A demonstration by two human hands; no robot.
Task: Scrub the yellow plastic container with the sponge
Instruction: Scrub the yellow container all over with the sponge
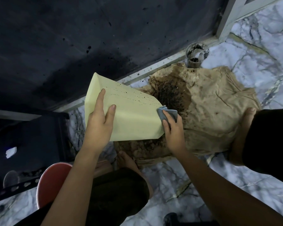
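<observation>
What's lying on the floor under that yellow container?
Beneath the yellow container lies a tan cloth spread on the marble floor, stained dark brown with black specks. The part directly under the container is covered, so its condition cannot be seen.

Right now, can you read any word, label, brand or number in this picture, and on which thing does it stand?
None can be read.
Pale yellow plastic container: only dark specks, no print.
Dirty clear plastic cup: no label visible.
Small white patch on the dark crate: too blurred to tell if it bears text.
</observation>
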